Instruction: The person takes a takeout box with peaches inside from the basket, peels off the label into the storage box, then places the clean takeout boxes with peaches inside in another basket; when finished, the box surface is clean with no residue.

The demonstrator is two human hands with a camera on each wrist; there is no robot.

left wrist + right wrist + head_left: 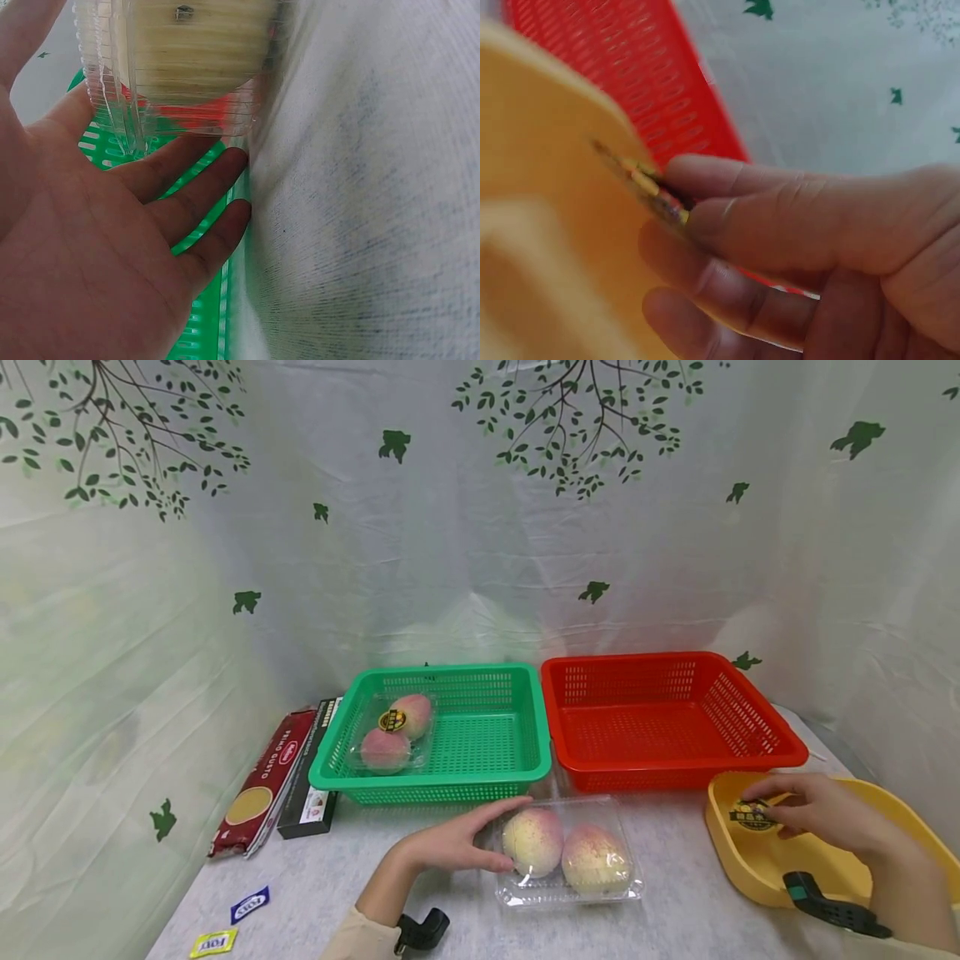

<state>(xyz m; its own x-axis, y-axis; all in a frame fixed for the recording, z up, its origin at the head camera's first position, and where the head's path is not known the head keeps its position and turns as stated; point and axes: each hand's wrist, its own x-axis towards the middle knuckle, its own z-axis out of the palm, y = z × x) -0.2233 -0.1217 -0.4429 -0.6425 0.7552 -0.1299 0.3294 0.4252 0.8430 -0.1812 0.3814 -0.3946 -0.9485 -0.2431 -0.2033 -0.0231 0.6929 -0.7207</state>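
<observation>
A clear plastic clamshell box (566, 893) with two peaches (597, 857) lies on the table before me. My left hand (457, 843) rests at its left side, thumb toward the near corner and fingers spread at the far one. In the left wrist view those fingers (202, 184) are fairly straight beside the box's ridged wall (112, 97). Over the yellow basin (731, 868), my right hand (828, 810) pinches a black-and-gold round sticker (752, 815) between thumb and fingers. The right wrist view shows the sticker (649, 187) edge-on and blurred.
Behind the box stand a green basket (480, 768), holding another peach box (395, 735) with a similar sticker, and a red basket (630, 718). At left lie a red packet (262, 785), a black box (311, 777) and blue and yellow sachets (250, 904).
</observation>
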